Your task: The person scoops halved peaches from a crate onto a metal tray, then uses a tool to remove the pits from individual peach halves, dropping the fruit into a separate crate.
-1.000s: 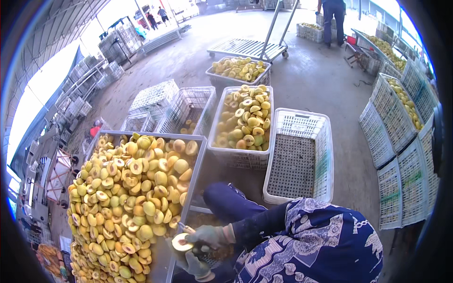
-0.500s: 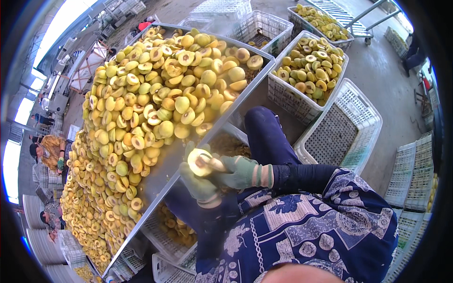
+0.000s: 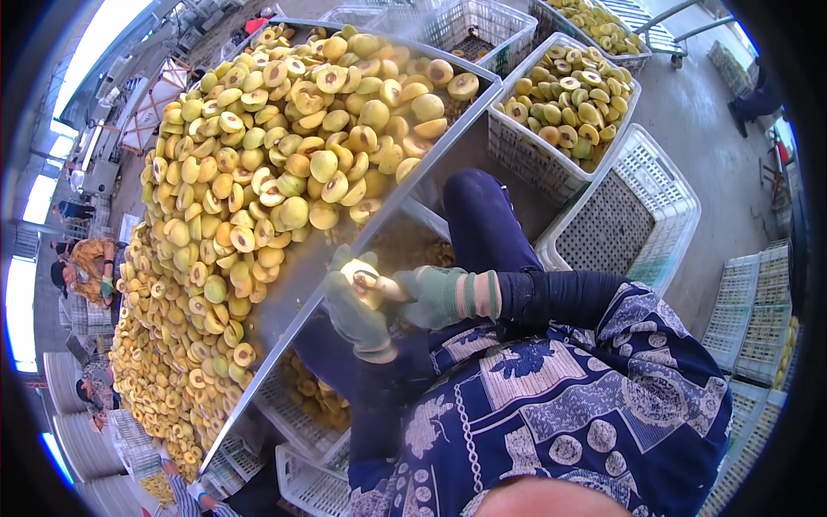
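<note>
In my gloved left hand (image 3: pixel 355 317) I hold a halved yellow peach (image 3: pixel 352 270), cut face up, its brown centre showing. My gloved right hand (image 3: pixel 433 297) is closed just right of it. From its fingers a short light-brown, stick-like piece (image 3: pixel 393 289) reaches into the middle of the cut face; I cannot tell whether it is a tool handle or a bare finger. Both hands are over my lap, close to the metal rim (image 3: pixel 345 280) of a big table. A large heap of peach halves (image 3: pixel 250 189) covers that table.
Right of the table, a white plastic crate (image 3: pixel 551 172) is full of peach halves, beside a crate (image 3: pixel 616 215) with a dark perforated bottom. Below the rim stands another crate (image 3: pixel 297 422) with fruit. People (image 3: pixel 90 267) are along the table's far left side. Stacked crates (image 3: pixel 749 302) stand far right.
Both hands stay together at the peach half, with the light-brown piece still at its centre. The view has shifted slightly. A striped sleeve and a hand now show at the lower left.
</note>
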### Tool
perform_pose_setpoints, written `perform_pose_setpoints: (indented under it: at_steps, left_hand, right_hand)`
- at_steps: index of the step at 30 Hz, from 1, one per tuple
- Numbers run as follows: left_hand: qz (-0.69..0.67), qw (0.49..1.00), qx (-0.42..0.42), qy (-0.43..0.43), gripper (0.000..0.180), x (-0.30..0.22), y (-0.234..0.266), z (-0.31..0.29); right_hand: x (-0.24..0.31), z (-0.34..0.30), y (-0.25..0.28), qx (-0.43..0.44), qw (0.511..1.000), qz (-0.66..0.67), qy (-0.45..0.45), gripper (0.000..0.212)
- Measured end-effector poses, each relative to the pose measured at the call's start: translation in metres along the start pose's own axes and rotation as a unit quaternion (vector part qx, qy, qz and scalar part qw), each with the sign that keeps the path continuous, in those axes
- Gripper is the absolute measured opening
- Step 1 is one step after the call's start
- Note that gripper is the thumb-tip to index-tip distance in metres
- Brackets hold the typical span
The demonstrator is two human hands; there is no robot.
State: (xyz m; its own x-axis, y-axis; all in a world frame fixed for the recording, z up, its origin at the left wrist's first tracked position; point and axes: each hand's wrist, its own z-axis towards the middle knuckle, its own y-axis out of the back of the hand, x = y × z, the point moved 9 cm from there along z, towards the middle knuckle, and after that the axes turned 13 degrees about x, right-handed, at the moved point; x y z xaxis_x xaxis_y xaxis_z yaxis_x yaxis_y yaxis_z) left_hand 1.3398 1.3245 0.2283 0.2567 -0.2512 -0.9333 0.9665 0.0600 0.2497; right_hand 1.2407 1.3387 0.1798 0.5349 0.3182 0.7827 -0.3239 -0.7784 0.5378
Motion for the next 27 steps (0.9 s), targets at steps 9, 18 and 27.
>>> perform_pose_setpoints:
  at_steps: [9, 18, 27]
  left_hand:
    - [-0.213, 0.975, -0.049, 0.041, 0.060, -0.002, -0.005, -0.005]
    - [0.018, 0.999, 0.031, 0.008, 0.049, 0.008, 0.002, -0.005]
    - [-0.345, 0.935, 0.079, 0.000, 0.056, -0.007, -0.016, -0.001]
  right_hand:
    - [0.028, -0.012, 0.008, -0.071, 0.890, 0.449, 0.046, 0.037]
    - [-0.003, 0.007, -0.007, 0.034, 0.982, 0.184, 0.008, 0.021]
    - [0.007, -0.021, 0.011, -0.012, 0.833, 0.553, -0.021, 0.024]
